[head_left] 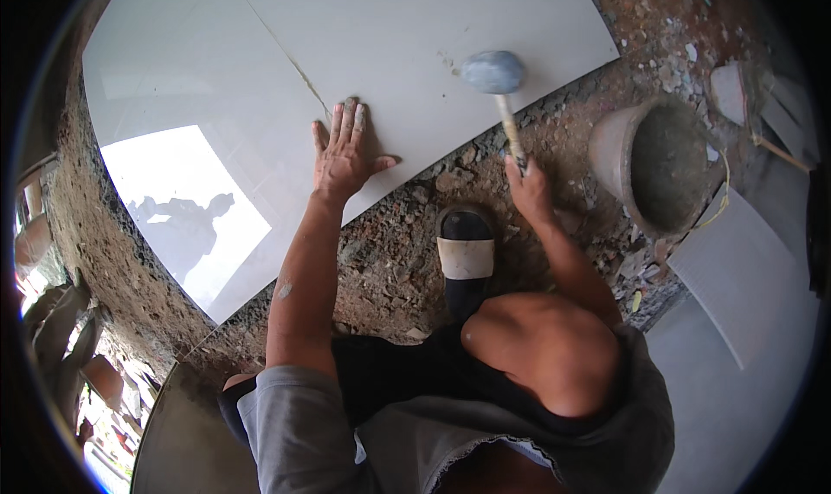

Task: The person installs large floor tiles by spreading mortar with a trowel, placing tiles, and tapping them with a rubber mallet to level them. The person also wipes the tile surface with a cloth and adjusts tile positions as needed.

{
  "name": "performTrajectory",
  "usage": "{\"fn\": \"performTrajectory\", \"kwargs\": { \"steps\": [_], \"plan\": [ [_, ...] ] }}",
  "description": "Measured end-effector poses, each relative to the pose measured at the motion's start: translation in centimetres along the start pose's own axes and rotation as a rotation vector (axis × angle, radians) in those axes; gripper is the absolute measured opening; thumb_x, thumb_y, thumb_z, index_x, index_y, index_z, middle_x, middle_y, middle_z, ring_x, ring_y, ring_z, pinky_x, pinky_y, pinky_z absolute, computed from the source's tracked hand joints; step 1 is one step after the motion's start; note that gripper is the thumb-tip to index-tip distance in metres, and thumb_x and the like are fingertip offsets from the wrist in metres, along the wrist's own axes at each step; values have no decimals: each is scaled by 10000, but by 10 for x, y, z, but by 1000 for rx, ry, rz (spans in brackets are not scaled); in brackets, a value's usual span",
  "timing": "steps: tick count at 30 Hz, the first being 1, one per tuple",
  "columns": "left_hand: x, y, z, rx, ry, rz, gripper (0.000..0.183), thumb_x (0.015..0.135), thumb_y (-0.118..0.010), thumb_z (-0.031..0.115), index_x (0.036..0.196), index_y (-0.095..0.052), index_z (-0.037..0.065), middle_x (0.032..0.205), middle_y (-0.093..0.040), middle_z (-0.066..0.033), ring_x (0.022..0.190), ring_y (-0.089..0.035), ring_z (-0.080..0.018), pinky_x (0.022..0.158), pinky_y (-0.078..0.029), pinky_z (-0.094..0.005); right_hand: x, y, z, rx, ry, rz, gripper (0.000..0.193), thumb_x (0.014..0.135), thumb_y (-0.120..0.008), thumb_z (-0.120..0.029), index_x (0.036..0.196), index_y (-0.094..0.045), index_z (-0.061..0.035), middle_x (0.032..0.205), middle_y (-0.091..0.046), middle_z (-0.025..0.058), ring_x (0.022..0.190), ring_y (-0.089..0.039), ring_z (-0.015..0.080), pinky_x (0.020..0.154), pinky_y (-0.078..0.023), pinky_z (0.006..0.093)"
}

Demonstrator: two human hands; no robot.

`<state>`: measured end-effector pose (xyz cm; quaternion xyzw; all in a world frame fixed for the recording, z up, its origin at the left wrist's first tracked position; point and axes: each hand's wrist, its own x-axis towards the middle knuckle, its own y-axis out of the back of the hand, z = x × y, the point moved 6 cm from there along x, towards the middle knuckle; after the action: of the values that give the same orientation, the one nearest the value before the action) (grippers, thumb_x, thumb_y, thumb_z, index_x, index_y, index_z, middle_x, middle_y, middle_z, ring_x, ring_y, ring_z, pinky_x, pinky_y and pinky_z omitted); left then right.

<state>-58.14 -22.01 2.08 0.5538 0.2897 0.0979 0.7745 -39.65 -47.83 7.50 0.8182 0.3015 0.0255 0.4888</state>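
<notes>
Large glossy white floor tiles lie side by side on rough ground, with a thin seam between them. Flat on the tile surface, right by the seam, rests my left hand, fingers stretched out and thumb apart. My right hand is wrapped round the pale handle of a mallet. Its blue-grey head is over the tile to the right of my left hand, slightly smeared by motion; whether it touches the tile I cannot tell.
A bucket with grey mortar inside stands to the right on rubble. Beyond it is a small pale container. A loose tile with a ribbed face lies lower right. My sandalled foot is on broken ground near the tile edge.
</notes>
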Motion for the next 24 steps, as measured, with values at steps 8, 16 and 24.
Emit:
{"fn": "performTrajectory", "kwargs": {
  "steps": [8,16,24],
  "plan": [
    [-2,1,1,-19,-4,31,1151,688,-538,771,1524,-129,93,1596,-110,-86,1477,-42,-259,1162,-33,-561,9,1,7,3,-71,-7,385,920,-607,-375,907,-563,7,718,-614,215,680,-616,423,588,-466,461],
    [-2,2,2,-24,-6,2,1143,698,-553,756,1525,-123,94,1597,-97,-92,1477,-37,-259,1163,-31,-562,1,-6,-4,-67,-11,-53,365,918,-609,-370,931,-578,-6,715,-621,210,696,-624,423,585,-472,465],
    [-1,3,0,-57,-4,-4,1137,701,-566,745,1522,-135,87,1591,-122,-103,1476,-41,-265,1162,-16,-566,0,-21,-10,-90,82,-61,382,906,-618,-390,866,-567,-14,694,-614,224,680,-613,440,564,-459,489]
  ]
}}
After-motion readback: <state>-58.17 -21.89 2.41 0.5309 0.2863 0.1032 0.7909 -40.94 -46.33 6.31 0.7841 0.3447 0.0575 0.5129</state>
